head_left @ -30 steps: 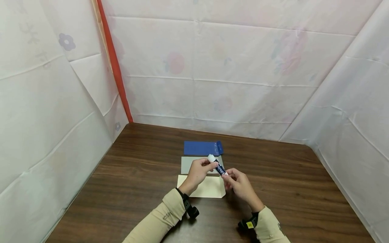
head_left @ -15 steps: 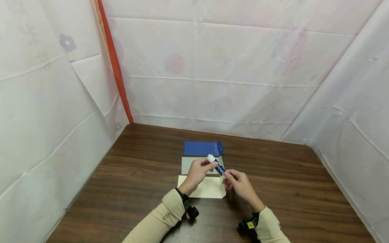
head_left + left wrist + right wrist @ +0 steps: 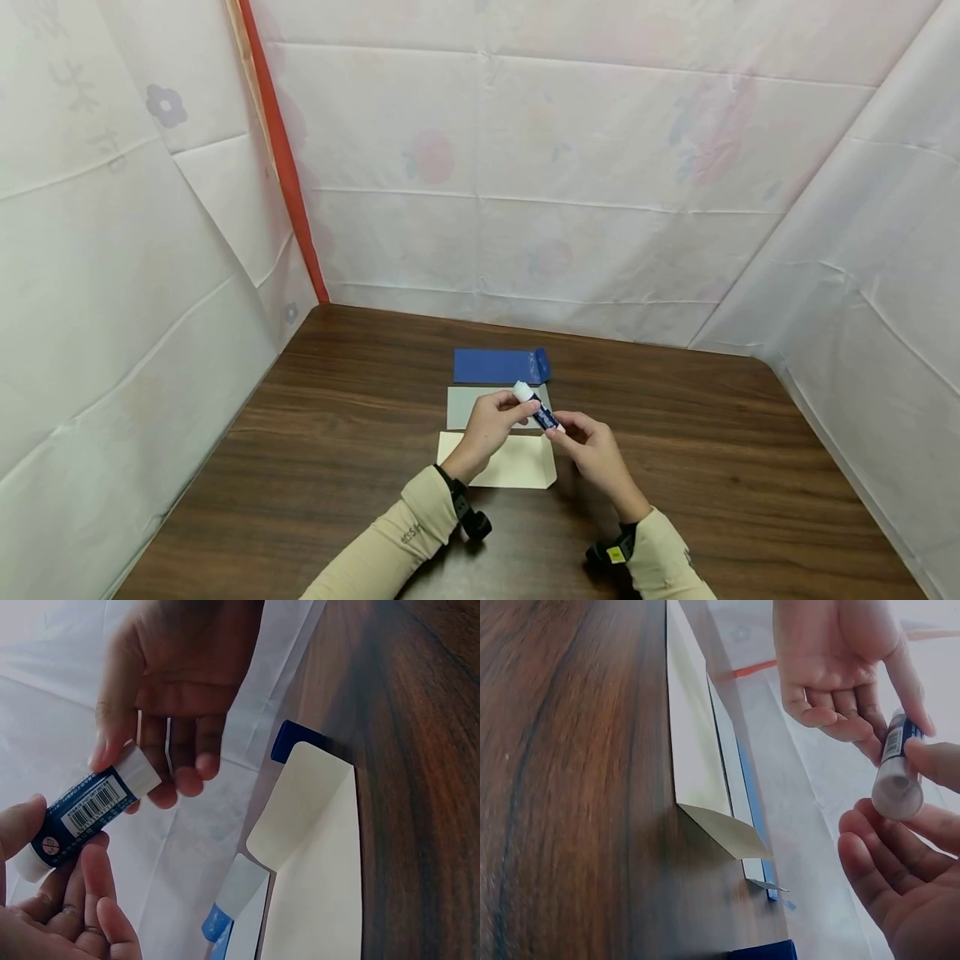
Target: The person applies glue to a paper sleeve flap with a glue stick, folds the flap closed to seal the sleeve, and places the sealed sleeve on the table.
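A glue stick point(image 3: 545, 417) with a dark blue label and white ends is held tilted above the envelopes. My left hand point(image 3: 487, 429) pinches it between thumb and fingers near its upper end. At the lower end, the thumb and forefinger of my right hand point(image 3: 596, 458) pinch the white base point(image 3: 141, 772), the other fingers hanging loosely. Below the hands lies a cream envelope point(image 3: 513, 467), its flap point(image 3: 724, 829) raised at the right end. A grey envelope point(image 3: 465, 408) lies beyond it, partly hidden by the left hand. Farthest back is a blue envelope point(image 3: 491, 365).
A small dark blue object point(image 3: 763, 951) stands on the wooden table point(image 3: 337, 433) near the cream flap, hidden from the head view. White patterned sheets point(image 3: 600, 167) wall the table at the back and sides. A red strip point(image 3: 288, 183) runs down the left corner.
My right hand's fingers shift and regrip around the base of the glue stick. The left hand and the envelopes stay in place.
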Demonstrator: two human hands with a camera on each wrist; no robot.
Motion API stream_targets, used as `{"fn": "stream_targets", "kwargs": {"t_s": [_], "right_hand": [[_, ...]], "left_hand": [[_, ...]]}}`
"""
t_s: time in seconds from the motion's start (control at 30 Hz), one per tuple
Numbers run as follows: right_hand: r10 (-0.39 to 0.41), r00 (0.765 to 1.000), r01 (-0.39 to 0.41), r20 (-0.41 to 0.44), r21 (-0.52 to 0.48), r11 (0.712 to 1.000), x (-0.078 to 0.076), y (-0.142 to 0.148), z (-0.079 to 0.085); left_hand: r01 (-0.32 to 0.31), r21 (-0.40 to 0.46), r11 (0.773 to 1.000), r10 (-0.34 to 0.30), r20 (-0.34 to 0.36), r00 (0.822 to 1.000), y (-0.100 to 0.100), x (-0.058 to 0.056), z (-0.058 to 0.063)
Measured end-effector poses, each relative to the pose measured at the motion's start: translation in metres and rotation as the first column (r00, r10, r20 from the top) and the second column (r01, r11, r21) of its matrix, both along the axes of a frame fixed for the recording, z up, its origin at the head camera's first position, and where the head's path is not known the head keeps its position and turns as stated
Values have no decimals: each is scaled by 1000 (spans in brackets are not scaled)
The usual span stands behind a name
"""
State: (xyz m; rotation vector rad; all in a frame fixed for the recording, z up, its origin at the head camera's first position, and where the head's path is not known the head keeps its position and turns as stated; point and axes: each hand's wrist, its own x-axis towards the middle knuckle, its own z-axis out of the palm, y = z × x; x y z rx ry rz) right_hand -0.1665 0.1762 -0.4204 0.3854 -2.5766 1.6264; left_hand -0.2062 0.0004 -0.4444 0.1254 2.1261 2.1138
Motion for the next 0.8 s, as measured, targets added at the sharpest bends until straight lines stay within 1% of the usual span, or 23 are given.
{"fn": "stream_targets", "kwargs": {"t_s": [0.07, 0.2, 0.27, 0.4, 0.5, 0.53, 0.63, 0.8], "right_hand": [[-22, 1000, 22, -9, -5, 1000, -2, 0, -5], [-49, 998, 48, -31, -22, 999, -9, 5, -22], [-46, 997, 44, -66, -22, 999, -11, 6, -28], [-39, 988, 40, -148, 7, 999, -10, 2, -28], [-43, 979, 52, -197, 41, 998, -11, -1, -28], [-43, 976, 54, -213, 45, 997, -12, 0, -31], [-34, 965, 53, -262, 64, 997, -12, -1, -31], [-23, 942, 47, -336, 63, 997, -13, -2, -31]], "left_hand": [[1, 5, 1000, -1, 3, 1000, 0, 0, 0], [4, 9, 1000, -4, 1, 1000, 1, 1, 0], [7, 8, 1000, -7, 0, 1000, 1, 2, 0], [12, 9, 1000, -12, 0, 1000, 2, 2, 0], [22, 10, 1000, -22, 10, 1000, 4, 2, -1], [25, 9, 1000, -25, 15, 1000, 4, 3, -1], [34, 7, 999, -34, 25, 999, 5, 3, -1], [33, 2, 999, -33, 19, 999, 7, 3, 0]]}}
